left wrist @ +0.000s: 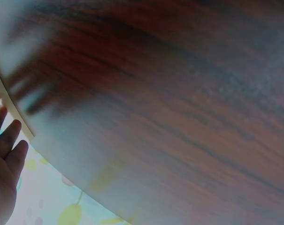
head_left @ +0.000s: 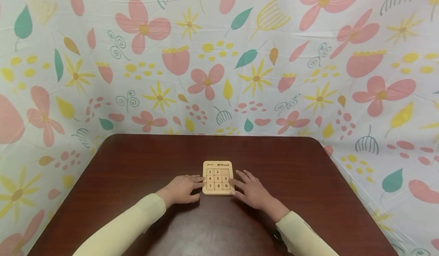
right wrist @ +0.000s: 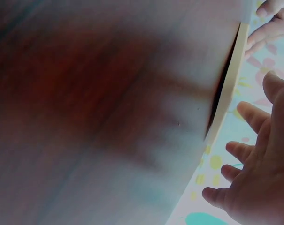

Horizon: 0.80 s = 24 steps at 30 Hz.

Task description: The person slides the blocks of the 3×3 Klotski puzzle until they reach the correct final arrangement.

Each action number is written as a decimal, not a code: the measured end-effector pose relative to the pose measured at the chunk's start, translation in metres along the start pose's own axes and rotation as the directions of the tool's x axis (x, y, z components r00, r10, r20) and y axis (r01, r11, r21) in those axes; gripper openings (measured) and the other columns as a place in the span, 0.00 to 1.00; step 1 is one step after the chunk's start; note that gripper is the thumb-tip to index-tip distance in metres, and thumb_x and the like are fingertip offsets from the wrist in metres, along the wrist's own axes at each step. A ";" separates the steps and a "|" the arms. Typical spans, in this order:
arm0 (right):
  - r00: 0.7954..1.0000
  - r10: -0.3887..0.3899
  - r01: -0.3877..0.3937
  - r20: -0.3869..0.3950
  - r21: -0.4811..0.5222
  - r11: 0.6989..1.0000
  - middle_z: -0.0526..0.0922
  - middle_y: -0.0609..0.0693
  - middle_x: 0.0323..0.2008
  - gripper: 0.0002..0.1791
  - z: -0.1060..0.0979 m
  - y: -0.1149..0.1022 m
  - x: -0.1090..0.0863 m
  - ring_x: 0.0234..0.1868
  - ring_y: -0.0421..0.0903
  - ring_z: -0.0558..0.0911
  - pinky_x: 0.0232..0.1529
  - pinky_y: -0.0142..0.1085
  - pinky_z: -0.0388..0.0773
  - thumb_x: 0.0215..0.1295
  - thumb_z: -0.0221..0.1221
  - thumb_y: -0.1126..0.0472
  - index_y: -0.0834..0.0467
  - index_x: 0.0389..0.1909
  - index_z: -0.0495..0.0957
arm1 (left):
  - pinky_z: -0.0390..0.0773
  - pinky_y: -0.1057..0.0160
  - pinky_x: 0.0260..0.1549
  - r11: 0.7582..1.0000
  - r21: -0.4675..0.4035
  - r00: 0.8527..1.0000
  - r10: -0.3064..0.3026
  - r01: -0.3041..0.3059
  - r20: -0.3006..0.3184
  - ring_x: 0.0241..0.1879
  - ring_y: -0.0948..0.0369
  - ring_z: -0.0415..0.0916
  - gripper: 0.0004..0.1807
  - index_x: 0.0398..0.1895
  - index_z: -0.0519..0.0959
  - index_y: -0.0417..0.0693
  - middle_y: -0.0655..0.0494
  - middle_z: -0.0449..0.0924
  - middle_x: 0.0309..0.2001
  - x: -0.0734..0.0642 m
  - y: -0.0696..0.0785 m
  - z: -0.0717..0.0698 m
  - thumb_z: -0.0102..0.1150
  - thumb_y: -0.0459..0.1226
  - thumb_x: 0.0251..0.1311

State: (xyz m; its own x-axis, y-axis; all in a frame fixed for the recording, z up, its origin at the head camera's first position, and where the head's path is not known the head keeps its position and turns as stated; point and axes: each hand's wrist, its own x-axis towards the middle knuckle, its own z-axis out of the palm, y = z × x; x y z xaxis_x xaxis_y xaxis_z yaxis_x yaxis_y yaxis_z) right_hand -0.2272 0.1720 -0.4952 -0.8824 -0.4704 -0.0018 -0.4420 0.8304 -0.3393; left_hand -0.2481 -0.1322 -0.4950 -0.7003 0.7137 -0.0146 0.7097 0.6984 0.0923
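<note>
A pale wooden number slide puzzle (head_left: 212,165) lies flat on the table in the head view. Its top row shows 1, 2 and a gap at the right; 4, 5, 3 fill the middle row and 7, 8, 6 the bottom one. At its left edge rests my left hand (head_left: 181,189), fingers extended and fingertips at the frame. My right hand (head_left: 254,193) is on the other side with fingers spread, a fingertip by the right edge near the 3 tile (head_left: 225,179). Both wrist views show the puzzle's edge from low down, beside the left hand (left wrist: 4,173) and right hand (right wrist: 259,164).
The puzzle stands on a dark reddish-brown table (head_left: 157,157) with rounded far corners. A white cloth (head_left: 219,107) with flowers and leaves hangs behind and along both sides. Pale sleeves cover both forearms.
</note>
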 end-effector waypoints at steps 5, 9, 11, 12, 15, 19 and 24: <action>1.000 0.013 -0.013 0.017 0.005 1.000 0.62 0.63 0.78 0.29 0.001 -0.002 -0.001 0.79 0.70 0.58 0.68 0.75 0.60 0.76 0.53 0.43 0.51 0.71 0.74 | 0.77 0.52 0.66 1.000 -0.004 1.000 0.005 -0.005 0.000 0.71 0.53 0.74 0.28 0.68 0.78 0.50 0.54 0.75 0.71 0.001 0.001 0.000 0.56 0.47 0.67; 0.999 0.016 -0.016 0.035 0.003 1.000 0.62 0.63 0.78 0.29 0.001 -0.004 0.000 0.79 0.70 0.57 0.69 0.75 0.60 0.76 0.52 0.42 0.50 0.71 0.74 | 0.78 0.52 0.65 1.000 -0.004 1.000 0.004 -0.004 -0.004 0.71 0.53 0.74 0.28 0.68 0.78 0.50 0.54 0.76 0.71 0.000 0.000 0.001 0.56 0.47 0.66; 0.999 0.017 -0.016 0.042 -0.008 1.000 0.62 0.63 0.78 0.29 0.001 -0.005 0.001 0.79 0.70 0.58 0.69 0.75 0.60 0.76 0.52 0.42 0.50 0.71 0.74 | 0.78 0.52 0.66 1.000 -0.003 1.000 0.001 -0.001 -0.006 0.71 0.53 0.74 0.28 0.68 0.78 0.50 0.54 0.76 0.71 0.000 0.000 0.002 0.56 0.46 0.66; 0.999 0.019 -0.019 0.046 -0.013 1.000 0.62 0.63 0.77 0.29 0.001 -0.006 0.002 0.79 0.70 0.58 0.69 0.74 0.60 0.76 0.53 0.42 0.50 0.71 0.74 | 0.78 0.52 0.65 1.000 0.000 1.000 0.002 -0.002 -0.010 0.70 0.53 0.75 0.28 0.68 0.78 0.50 0.54 0.76 0.71 0.000 0.000 0.002 0.56 0.46 0.65; 0.998 0.021 -0.020 0.052 -0.024 1.000 0.63 0.63 0.77 0.29 0.000 -0.007 0.003 0.79 0.69 0.59 0.69 0.73 0.61 0.75 0.53 0.42 0.51 0.70 0.75 | 0.78 0.52 0.65 1.000 0.008 1.000 0.008 -0.008 -0.017 0.70 0.53 0.75 0.28 0.68 0.79 0.50 0.54 0.77 0.70 0.000 -0.001 0.003 0.56 0.47 0.65; 0.998 0.022 -0.020 0.053 -0.038 0.999 0.64 0.63 0.77 0.29 -0.001 -0.009 0.005 0.79 0.69 0.59 0.70 0.72 0.62 0.75 0.54 0.42 0.53 0.69 0.76 | 0.78 0.52 0.65 1.000 0.003 1.000 0.006 -0.006 -0.017 0.70 0.53 0.75 0.28 0.68 0.79 0.50 0.54 0.76 0.71 0.001 -0.001 0.003 0.56 0.46 0.65; 0.998 0.016 -0.014 0.053 -0.039 0.999 0.65 0.63 0.76 0.31 0.000 -0.010 0.006 0.79 0.68 0.59 0.70 0.70 0.63 0.74 0.54 0.41 0.54 0.70 0.75 | 0.78 0.52 0.65 1.000 0.003 1.000 0.006 -0.006 -0.021 0.70 0.53 0.75 0.28 0.67 0.79 0.50 0.54 0.77 0.70 0.001 0.000 0.002 0.57 0.46 0.64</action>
State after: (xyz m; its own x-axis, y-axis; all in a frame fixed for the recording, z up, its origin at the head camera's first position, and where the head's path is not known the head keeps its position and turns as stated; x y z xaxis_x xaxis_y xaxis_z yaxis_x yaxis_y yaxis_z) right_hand -0.2281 0.1612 -0.4921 -0.8796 -0.4723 -0.0567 -0.4357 0.8478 -0.3024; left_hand -0.2490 -0.1318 -0.4966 -0.6973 0.7168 0.0074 0.7144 0.6940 0.0892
